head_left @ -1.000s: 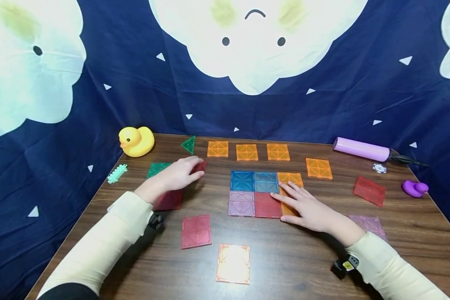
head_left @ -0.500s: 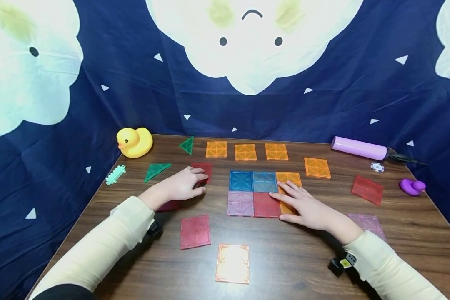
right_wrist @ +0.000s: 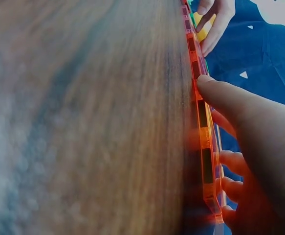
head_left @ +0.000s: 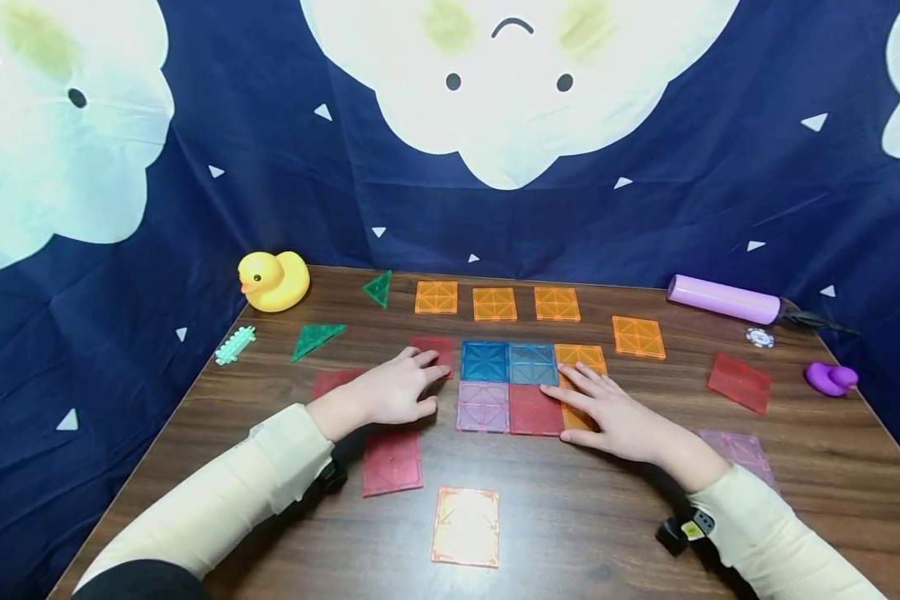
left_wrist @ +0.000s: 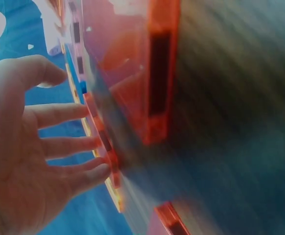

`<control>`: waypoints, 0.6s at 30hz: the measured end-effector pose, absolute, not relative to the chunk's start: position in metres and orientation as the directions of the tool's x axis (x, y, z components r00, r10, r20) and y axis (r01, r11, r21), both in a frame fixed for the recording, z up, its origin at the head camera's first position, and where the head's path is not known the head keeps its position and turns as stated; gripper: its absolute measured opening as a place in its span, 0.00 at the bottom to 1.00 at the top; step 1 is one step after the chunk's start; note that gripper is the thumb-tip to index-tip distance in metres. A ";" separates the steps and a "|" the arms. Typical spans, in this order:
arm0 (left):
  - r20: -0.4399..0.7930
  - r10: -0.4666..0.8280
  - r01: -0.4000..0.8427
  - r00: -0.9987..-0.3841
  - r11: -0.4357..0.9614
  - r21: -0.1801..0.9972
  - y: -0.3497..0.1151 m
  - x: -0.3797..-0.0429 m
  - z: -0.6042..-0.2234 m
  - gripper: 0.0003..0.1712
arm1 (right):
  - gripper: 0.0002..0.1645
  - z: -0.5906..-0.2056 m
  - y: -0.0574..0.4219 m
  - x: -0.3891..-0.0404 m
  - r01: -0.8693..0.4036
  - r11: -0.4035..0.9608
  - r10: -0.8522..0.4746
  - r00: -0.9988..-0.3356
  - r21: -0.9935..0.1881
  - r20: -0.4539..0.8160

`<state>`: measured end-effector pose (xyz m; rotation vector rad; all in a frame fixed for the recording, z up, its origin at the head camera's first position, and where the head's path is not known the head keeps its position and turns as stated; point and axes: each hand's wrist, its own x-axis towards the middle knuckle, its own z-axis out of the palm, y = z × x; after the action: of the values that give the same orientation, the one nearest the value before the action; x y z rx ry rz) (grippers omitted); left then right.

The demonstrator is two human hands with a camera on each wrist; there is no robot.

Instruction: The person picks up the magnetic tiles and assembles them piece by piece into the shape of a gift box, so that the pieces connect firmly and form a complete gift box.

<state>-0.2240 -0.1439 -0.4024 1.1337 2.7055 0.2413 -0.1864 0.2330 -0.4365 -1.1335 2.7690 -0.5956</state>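
My left hand (head_left: 393, 392) touches a translucent red square tile (head_left: 438, 343) with its fingertips, fingers fairly straight, as the left wrist view also shows. That tile lies flat, just left of a joined block of tiles. In the block are a dark blue tile (head_left: 484, 362), a light blue tile (head_left: 534, 365), a lilac tile (head_left: 483, 407), a red tile (head_left: 531, 415) and orange tiles (head_left: 581, 353) along the right side. My right hand (head_left: 630, 423) rests spread over the orange tiles, partly hiding them, its thumb at the near edge in the right wrist view.
Loose red tiles (head_left: 393, 467) lie left, one partly under my left forearm. A glossy orange tile (head_left: 465, 529) is in front; several orange tiles (head_left: 494, 304) line the back. Green triangles (head_left: 317, 339), a yellow duck (head_left: 273, 282), a purple duck (head_left: 830, 379) and a lilac cylinder (head_left: 723, 299) stand around.
My left hand has slid the red tile right and toward me, from near the green triangle up beside the block's blue tile. My right hand has stayed on the orange tiles.
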 end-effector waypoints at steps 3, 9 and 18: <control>-0.126 0.709 0.677 -0.694 0.702 0.223 -0.138 -0.223 -0.403 0.31 | 0.39 -0.437 0.234 -0.186 -0.647 0.655 -0.683 -0.728 -0.392 0.060; -0.122 0.692 0.656 -0.712 0.717 0.236 -0.131 -0.223 -0.407 0.29 | 0.39 -0.436 0.234 -0.187 -0.629 0.668 -0.676 -0.737 -0.398 0.030; 0.008 0.587 0.578 -0.809 0.794 0.185 -0.133 -0.182 -0.388 0.27 | 0.39 -0.438 0.233 -0.188 -0.636 0.665 -0.680 -0.732 -0.391 0.034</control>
<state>-0.1823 -0.1326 -0.3882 0.9519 2.9285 0.2770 -0.1878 0.2332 -0.4385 -1.0956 2.7609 -0.5824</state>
